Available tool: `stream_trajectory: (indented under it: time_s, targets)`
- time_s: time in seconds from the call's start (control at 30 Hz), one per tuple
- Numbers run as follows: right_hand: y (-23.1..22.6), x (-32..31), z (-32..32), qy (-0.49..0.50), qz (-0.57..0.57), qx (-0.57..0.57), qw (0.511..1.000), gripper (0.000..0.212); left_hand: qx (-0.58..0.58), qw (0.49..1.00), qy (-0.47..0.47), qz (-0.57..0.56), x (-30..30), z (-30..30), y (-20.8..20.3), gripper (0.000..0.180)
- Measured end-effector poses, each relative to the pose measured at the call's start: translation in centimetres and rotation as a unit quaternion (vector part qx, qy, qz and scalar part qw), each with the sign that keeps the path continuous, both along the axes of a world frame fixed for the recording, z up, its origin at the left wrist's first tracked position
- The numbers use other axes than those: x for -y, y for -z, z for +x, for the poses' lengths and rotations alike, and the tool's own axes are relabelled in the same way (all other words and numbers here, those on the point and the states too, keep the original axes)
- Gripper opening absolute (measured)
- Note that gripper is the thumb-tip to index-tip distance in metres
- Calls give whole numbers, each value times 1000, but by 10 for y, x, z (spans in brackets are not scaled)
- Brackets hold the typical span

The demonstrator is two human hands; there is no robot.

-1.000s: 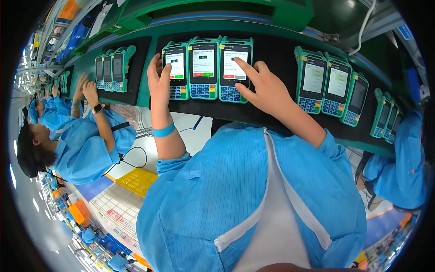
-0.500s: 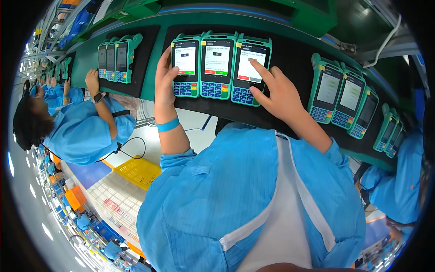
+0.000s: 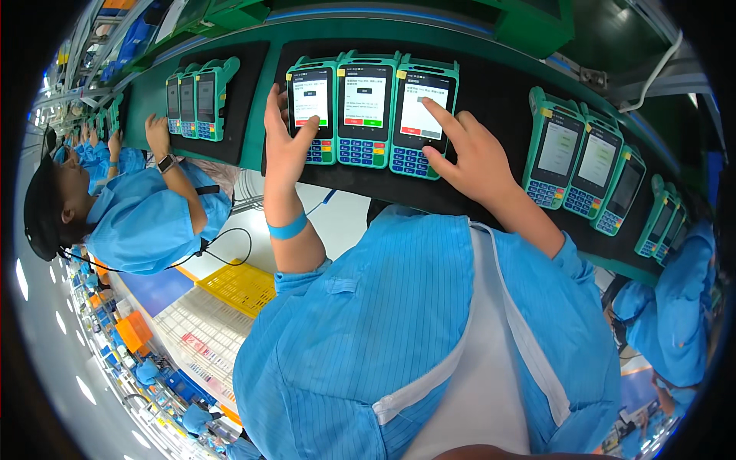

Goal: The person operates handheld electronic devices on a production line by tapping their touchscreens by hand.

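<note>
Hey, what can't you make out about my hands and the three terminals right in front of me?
Head view:
Left terminal: its keypad's left part, hidden by your left hand.
Right terminal: part of its screen, behind your right hand's index finger; whether it touches is unclear.
Undersides of all three terminals: hidden against the mat.

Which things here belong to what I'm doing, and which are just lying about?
Likely in use before you: left payment terminal, centre payment terminal, right payment terminal, black mat beneath them.

Apparently just lying about: next terminal trio rightward, yellow perforated basket.
</note>
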State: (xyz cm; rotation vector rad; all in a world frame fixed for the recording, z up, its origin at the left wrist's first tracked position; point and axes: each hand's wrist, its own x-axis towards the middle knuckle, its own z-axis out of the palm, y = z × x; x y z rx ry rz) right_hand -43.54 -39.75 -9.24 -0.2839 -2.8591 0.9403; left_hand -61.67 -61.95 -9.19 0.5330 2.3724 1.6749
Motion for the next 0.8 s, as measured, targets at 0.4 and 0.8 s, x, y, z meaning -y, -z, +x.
stream_trajectory:
  time_s: [0.4,0.8]
  targets:
    - [1,1,2,3,9,-23,1000,66,-249,922,-63,-289,-34,39,-10,102]
    - [1,1,1,3,10,-14,1000,67,-171,972,-7,-163,-8,25,-4,82]
